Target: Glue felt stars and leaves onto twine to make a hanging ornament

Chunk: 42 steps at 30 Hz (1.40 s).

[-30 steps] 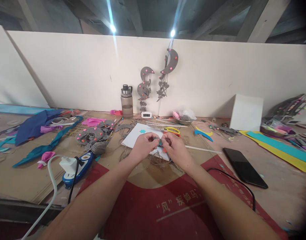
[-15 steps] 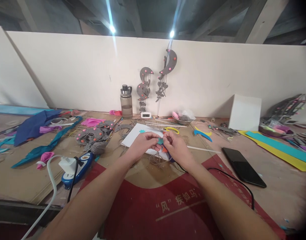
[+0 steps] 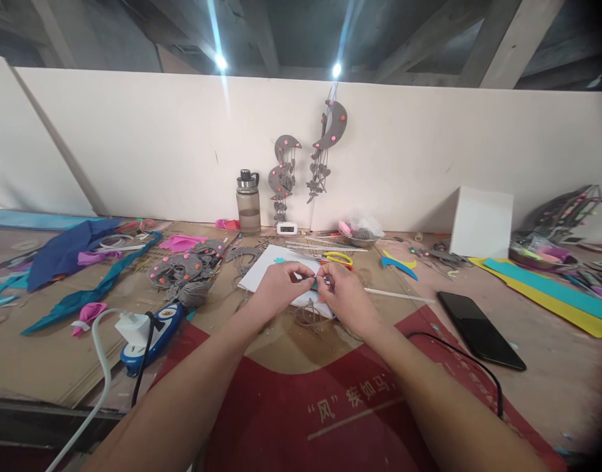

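Note:
My left hand (image 3: 282,286) and my right hand (image 3: 347,292) meet fingertip to fingertip over a white sheet (image 3: 256,275). Both are closed in a pinch on a small teal piece (image 3: 315,284), mostly hidden by the fingers. On the sheet, left of the fingers, lies a teal flower-shaped cutout (image 3: 279,260). Loose brown cord (image 3: 311,316) is tangled just below my hands. Scissors with yellow handles (image 3: 338,256) rest behind my right hand.
Grey felt pieces with pink dots (image 3: 180,269) and a blue power strip (image 3: 153,341) lie left. A water bottle (image 3: 248,203) stands by the wall under hanging grey moons (image 3: 336,124). A black phone (image 3: 479,331) and a cable (image 3: 458,354) lie right.
My fingertips have drawn closer together, and less of the teal piece shows between them. An orange bit that showed below my right fingers is now out of sight.

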Motion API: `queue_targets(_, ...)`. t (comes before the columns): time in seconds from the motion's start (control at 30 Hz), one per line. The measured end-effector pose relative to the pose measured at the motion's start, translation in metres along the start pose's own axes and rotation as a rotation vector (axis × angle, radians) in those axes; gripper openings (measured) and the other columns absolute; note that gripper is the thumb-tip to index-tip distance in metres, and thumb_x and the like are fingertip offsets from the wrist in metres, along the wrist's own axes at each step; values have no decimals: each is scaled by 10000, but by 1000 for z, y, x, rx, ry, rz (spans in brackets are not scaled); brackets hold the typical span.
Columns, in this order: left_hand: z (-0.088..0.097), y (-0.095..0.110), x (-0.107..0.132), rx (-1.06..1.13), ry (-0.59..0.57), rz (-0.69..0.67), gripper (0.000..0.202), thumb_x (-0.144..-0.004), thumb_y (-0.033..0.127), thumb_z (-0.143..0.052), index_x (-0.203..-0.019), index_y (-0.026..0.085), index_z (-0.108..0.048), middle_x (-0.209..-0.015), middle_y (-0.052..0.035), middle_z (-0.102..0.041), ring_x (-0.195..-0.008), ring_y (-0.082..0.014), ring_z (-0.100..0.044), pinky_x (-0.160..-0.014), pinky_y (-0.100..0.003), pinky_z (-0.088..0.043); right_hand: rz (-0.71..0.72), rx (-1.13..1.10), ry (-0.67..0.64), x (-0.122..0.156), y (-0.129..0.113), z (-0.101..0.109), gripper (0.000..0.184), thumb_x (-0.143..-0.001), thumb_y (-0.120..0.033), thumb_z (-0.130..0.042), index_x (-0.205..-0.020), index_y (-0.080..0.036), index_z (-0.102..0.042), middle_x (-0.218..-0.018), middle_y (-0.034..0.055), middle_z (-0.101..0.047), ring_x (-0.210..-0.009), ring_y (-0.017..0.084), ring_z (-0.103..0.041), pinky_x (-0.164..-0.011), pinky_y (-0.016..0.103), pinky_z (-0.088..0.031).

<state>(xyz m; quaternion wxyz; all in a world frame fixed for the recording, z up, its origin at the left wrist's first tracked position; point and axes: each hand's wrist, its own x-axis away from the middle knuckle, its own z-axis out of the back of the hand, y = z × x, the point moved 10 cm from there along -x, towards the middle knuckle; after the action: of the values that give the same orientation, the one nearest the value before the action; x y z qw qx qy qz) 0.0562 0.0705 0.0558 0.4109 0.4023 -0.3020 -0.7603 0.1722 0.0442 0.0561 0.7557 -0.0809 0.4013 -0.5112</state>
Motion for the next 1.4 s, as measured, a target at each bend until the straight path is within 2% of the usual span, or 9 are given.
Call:
queue_targets(0.27, -2, 8, 2, -155, 14, -113, 129, -733, 207, -581, -757, 215, -707, -688, -1, -682, -624, -126, -570, -603, -224, -400, 90, 97, 19, 3, -8, -2, 74, -869, -179, -462, -822, -194, -517, -809, 38, -582, -743, 168, -529, -695, 291, -383)
queue_targets(0.53, 1, -13, 4, 79, 46, 100, 114, -740, 267, -567, -738, 181, -642, -583, 0, -634, -516, -120, -582, -511, -216, -440, 11, -104, 19, 4, -5, 2, 168, -921, -268, -438, -1044, -187, -518, -829, 33, -532, -745, 168, -521, -702, 317, -454)
queue_targets(0.67, 5, -20, 4, 180, 102, 184, 121, -720, 276, -587, -738, 169, -643, -571, 0, -632, -473, -112, -569, -464, -210, -441, 14, -126, 37, 6, -8, 3, 153, -909, -266, -457, -1033, -191, -508, -797, 24, -517, -734, 170, -518, -698, 327, -466)
queue_targets(0.87, 14, -24, 4, 237, 182, 201, 144, -711, 290, -610, -753, 163, -666, -548, 5, -626, -440, -93, -537, -430, -193, -404, 58, -121, 31, 9, -18, 1, 100, -904, -236, -456, -981, -193, -504, -804, 21, -542, -738, 160, -516, -696, 301, -421)
queue_targets(0.97, 32, -31, 2, 316, 313, 177, 163, -697, 310, -631, -742, 156, -660, -600, -3, -635, -498, -105, -581, -426, -188, -395, 59, -116, 10, 10, -21, -3, 90, -899, -229, -463, -956, -193, -523, -806, 19, -554, -732, 153, -506, -683, 285, -394)
queue_targets(1.13, 95, -53, 7, 550, 721, 109, 195, -659, 306, -660, -782, 158, -627, -634, 17, -611, -530, -104, -608, -410, -170, -367, 42, -194, -68, 9, -27, -5, 139, -916, -258, -460, -871, -194, -575, -767, 3, -575, -697, 130, -504, -653, 256, -383)
queue_targets(1.23, 122, -67, 11, 702, 856, 105, 234, -644, 294, -667, -830, 170, -598, -736, 9, -644, -578, -120, -647, -419, -172, -392, 83, -266, -83, 12, -42, 4, 162, -932, -285, -462, -889, -199, -593, -765, -2, -587, -697, 120, -516, -646, 243, -392)
queue_targets(1.3, 132, -72, 12, 746, 895, 99, 232, -640, 274, -666, -827, 170, -579, -759, -2, -655, -619, -140, -672, -447, -179, -426, 198, -285, -114, 20, -66, 8, 161, -944, -278, -450, -921, -203, -590, -808, 9, -605, -738, 119, -533, -674, 243, -407)
queue_targets(1.4, 134, -75, 11, 788, 887, 98, 208, -657, 261, -664, -805, 164, -554, -761, -24, -674, -684, -165, -696, -528, -204, -488, 549, -196, -288, 49, -118, -5, 167, -949, -273, -448, -950, -208, -602, -867, 34, -624, -831, 130, -545, -752, 259, -421)
